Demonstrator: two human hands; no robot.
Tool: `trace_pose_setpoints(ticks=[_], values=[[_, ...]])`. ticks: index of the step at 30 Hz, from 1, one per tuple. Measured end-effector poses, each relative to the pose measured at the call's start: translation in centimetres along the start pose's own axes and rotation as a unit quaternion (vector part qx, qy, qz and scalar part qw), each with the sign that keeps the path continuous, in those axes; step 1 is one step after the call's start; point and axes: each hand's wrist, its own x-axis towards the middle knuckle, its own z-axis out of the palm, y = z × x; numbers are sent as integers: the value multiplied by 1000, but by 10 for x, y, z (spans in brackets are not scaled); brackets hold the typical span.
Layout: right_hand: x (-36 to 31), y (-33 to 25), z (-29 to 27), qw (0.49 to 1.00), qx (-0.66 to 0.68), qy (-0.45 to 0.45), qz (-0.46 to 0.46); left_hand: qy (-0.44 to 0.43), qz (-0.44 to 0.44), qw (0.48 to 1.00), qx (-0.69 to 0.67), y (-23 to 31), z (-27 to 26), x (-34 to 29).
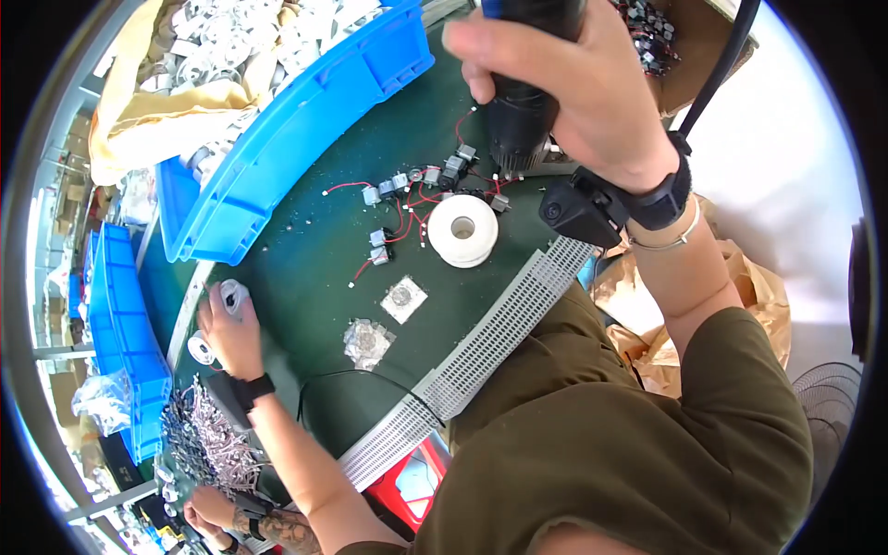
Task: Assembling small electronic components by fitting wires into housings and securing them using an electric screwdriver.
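Note:
My right hand (592, 83), raised at the upper right, is wrapped round a thick black cylindrical power tool (523, 120), seemingly an electric screwdriver, with a ribbed lower end. Its tip is hard to make out. Beneath it lie several small grey motors (453, 171) with thin red wires. At the left of the green bench, my left hand (236, 342) has its fingers closed on a small grey-white plastic housing (234, 296). A white ring-shaped part (199, 349) sits beside that hand. A white spool (462, 231) rests on the bench between my hands.
Blue bins (305, 129) with white plastic parts stand at the far left. Two small squarish pieces (404, 299) lie mid-bench. A perforated white strip (490, 342) lines the near edge. Another person's hands (213, 509) are at lower left, near heaped wires (213, 435). A carton (703, 46) stands far right.

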Motion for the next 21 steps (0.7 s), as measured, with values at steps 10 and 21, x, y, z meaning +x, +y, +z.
trace_pose_setpoints(ticks=[10,21], values=[[39,51,7,988,-145,-28,-48,-231,100,915,-316,151,25,83],[15,106,12,893,-346,-281,-55,-184,175,763,-594,173,-57,79]])
